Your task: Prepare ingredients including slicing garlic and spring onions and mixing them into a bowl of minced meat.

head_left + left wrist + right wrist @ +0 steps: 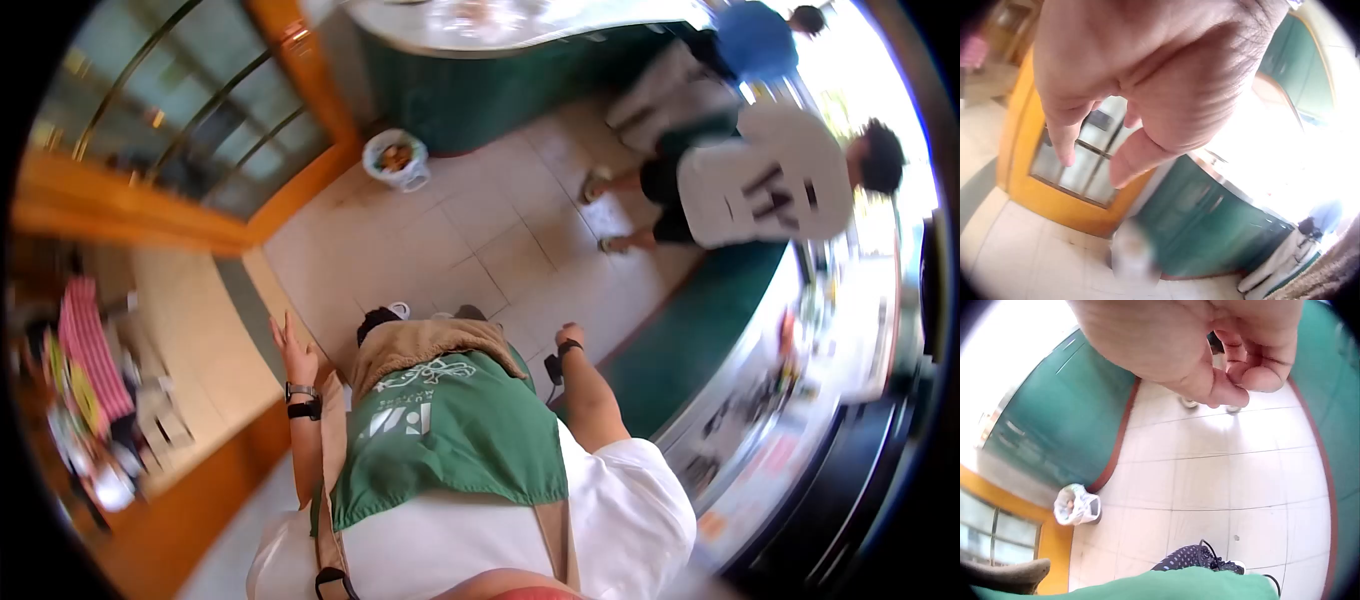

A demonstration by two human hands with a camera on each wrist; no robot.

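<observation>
In the head view my left hand (pixel 294 350) is raised beside the apron, palm bare, fingers apart. The left wrist view has the same hand (pixel 1154 75) with its fingers hanging loosely and nothing held; behind them is an orange-framed glass door (pixel 1088 212). My right hand (pixel 571 337) hangs on the other side of the green apron (pixel 470 440), near a green cabinet (pixel 690 330). Seen from the right wrist, this hand (pixel 1210 350) has loosely bent fingers, thumb close to the fingertips, with no object between them.
A lined trash bin (pixel 397 160) stands on the tiled floor (pixel 500 250) by the door and the curved green counter (pixel 450 100). Two people stand at the right, one in a white shirt (pixel 770 180), one in blue (pixel 757 40). A wooden surface (pixel 190 340) lies at left.
</observation>
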